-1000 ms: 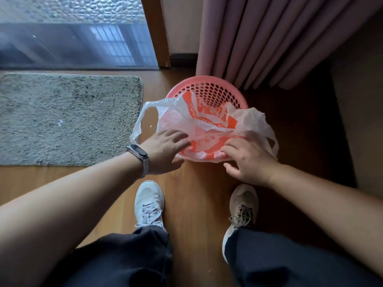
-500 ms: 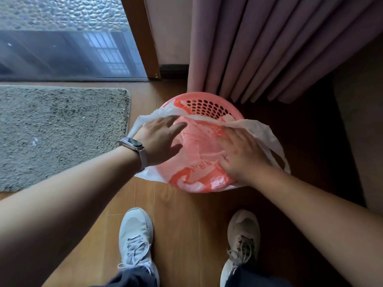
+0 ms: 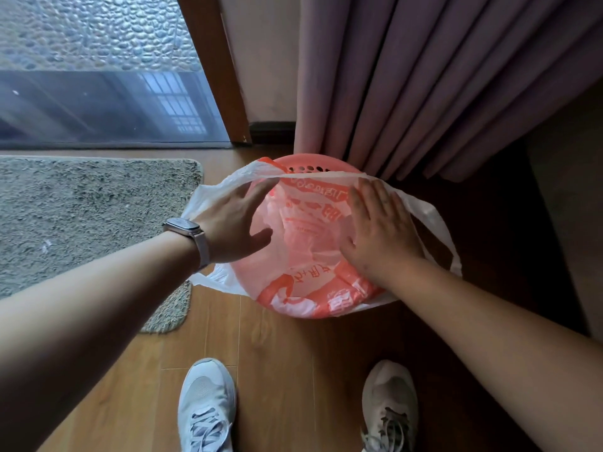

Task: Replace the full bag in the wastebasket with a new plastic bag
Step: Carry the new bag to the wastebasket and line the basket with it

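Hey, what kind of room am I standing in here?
Likely a home room by a glass door: long curtains, a shaggy rug on wood flooring, and a pink wastebasket.

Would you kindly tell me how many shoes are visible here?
2: the left shoe bottom left of centre, the right shoe bottom right of centre; none seems hidden.

The floor (image 3: 277,370) was warm brown wood planking. A grey shaggy rug (image 3: 81,216) lay on it to the left. The pink perforated wastebasket (image 3: 295,160) stood on the boards just beside the rug, against the curtain (image 3: 408,93) hem. A pale left sneaker (image 3: 207,406) and right sneaker (image 3: 390,402) stood on the planks before it.
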Action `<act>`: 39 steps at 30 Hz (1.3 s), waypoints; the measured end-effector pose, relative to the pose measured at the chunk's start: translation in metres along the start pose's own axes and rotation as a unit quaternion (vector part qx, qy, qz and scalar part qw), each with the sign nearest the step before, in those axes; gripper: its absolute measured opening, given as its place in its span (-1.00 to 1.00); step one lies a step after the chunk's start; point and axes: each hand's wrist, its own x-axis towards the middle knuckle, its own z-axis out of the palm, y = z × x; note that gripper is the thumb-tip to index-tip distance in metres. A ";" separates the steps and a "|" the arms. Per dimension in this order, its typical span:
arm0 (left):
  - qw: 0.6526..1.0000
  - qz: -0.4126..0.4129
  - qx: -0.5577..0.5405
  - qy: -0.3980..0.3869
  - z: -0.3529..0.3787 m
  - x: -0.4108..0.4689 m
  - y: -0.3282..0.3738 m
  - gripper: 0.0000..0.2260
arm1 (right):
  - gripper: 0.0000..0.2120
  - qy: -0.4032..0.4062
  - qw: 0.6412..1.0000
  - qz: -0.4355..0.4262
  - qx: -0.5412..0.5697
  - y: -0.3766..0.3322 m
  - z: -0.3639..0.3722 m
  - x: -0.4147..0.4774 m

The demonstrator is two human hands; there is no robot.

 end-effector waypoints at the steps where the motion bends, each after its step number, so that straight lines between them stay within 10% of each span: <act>1: 1.000 -0.001 0.003 0.013 0.000 0.004 -0.001 -0.28 | -0.30 0.000 1.000 -0.002 0.002 0.002 0.000 0.006; 13: 0.996 -0.056 -0.041 0.059 0.007 0.055 -0.009 -0.38 | -0.29 0.035 0.989 -0.022 0.139 0.023 -0.001 0.073; 25: 0.992 -0.087 -0.095 -0.011 0.003 0.068 0.003 -0.83 | -0.84 0.051 0.972 0.056 0.222 0.024 0.000 0.049; 39: 0.971 -0.168 -0.168 0.028 0.008 0.016 -0.009 -0.70 | -0.71 0.015 0.967 0.127 0.218 0.013 -0.003 0.045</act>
